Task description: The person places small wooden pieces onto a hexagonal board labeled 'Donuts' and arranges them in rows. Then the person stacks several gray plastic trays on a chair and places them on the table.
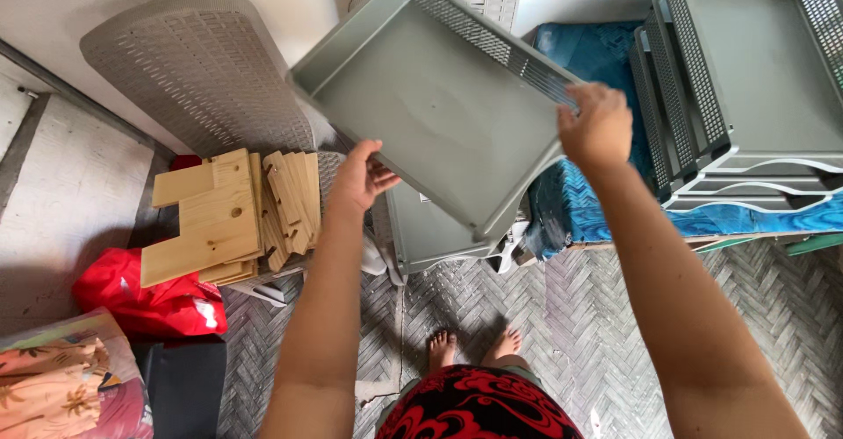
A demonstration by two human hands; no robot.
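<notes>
Left hand (358, 178) and right hand (599, 125) gripped opposite edges of a tilted grey tray (435, 105), lifted clear beside the tray stack (746, 88).

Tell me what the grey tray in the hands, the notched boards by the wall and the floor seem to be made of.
Grey tray: looks like moulded plastic, matte, with perforated side walls; left hand and right hand grip its edges.
Notched boards: pale unfinished wood, probably pine, with visible grain and knots.
Floor: seemingly grey herringbone tile or vinyl; which one cannot be told.
</notes>
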